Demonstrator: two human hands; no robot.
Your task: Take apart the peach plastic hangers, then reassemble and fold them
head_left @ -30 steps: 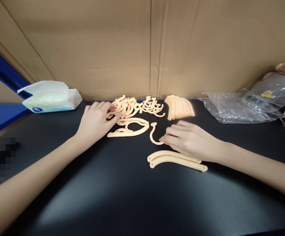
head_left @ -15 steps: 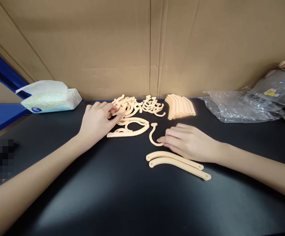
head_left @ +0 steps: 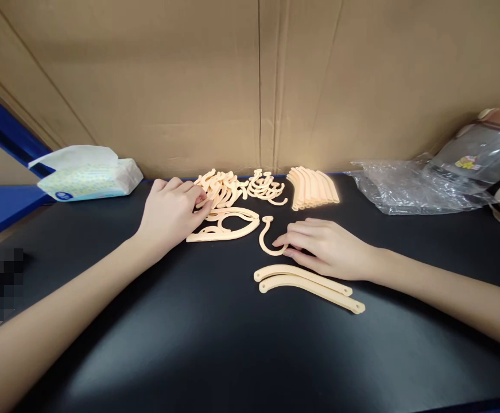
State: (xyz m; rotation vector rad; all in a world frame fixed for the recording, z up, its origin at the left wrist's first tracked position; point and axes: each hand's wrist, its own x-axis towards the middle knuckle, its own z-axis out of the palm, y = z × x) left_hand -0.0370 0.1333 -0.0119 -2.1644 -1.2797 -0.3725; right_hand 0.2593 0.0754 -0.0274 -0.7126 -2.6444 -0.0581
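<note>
My left hand (head_left: 170, 212) is closed at the left edge of a heap of small curved peach plastic pieces (head_left: 219, 192). Its thumb and fingertips come together there, and what they pinch is hard to make out. My right hand (head_left: 325, 246) is closed on the curved tip of a single peach hanger hook (head_left: 264, 241), which lies flat on the black table. In front of this hand lie two curved hanger arms (head_left: 305, 281), side by side with holes at their ends. Between the hands is a folded hanger (head_left: 232, 232) with its hook tucked in.
Behind the hands sit a small pile of hooks (head_left: 264, 186) and a neat stack of hanger arms (head_left: 314, 188). A tissue pack (head_left: 88, 175) stands at the back left. Crumpled clear plastic (head_left: 387, 186) and a transparent bottle (head_left: 477, 149) are at the right, before a cardboard wall (head_left: 189, 86).
My right index finger has moved inside the hook's curve, with the thumb on the outer side. My left hand stays at the heap. The whole view has shifted slightly.
</note>
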